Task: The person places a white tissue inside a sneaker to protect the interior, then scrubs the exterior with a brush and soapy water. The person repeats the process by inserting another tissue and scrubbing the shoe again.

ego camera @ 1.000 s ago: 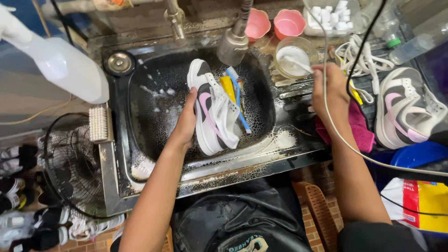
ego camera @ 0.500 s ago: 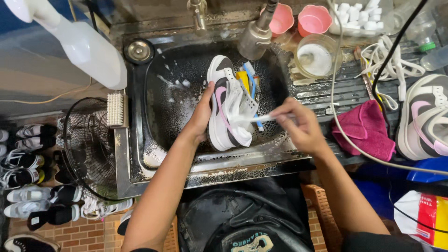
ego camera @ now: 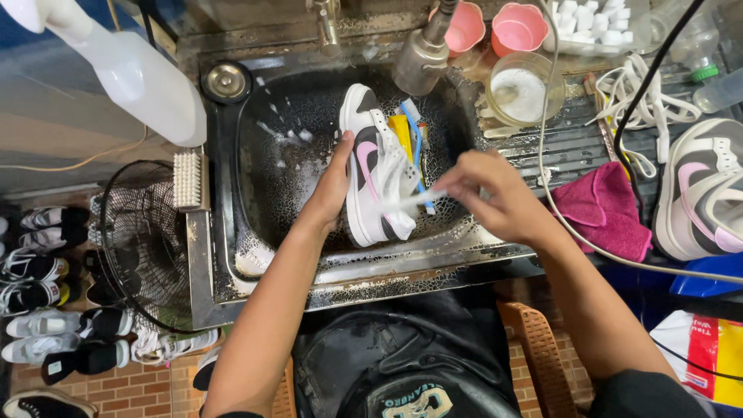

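My left hand [ego camera: 334, 184] grips the side of a white, black and pink sneaker [ego camera: 374, 166], held on edge in the black sink [ego camera: 271, 193]. My right hand [ego camera: 495, 197] is shut on a small white brush [ego camera: 414, 200], whose head touches the sneaker's upper near the laces. Blue and yellow brushes [ego camera: 410, 135] lie in the sink behind the shoe. Soap foam dots the basin.
The matching sneaker [ego camera: 700, 197] lies at the right, beside a magenta cloth [ego camera: 607, 209] and white laces [ego camera: 638, 97]. A bowl of white liquid [ego camera: 522, 89], two pink cups [ego camera: 495, 27], a spray head [ego camera: 422, 58], a scrub brush [ego camera: 188, 179] and a white jug [ego camera: 128, 70] surround the sink.
My right hand left the bowl of white liquid, came down with the white brush and now works it against the sneaker. The left hand keeps holding the shoe.
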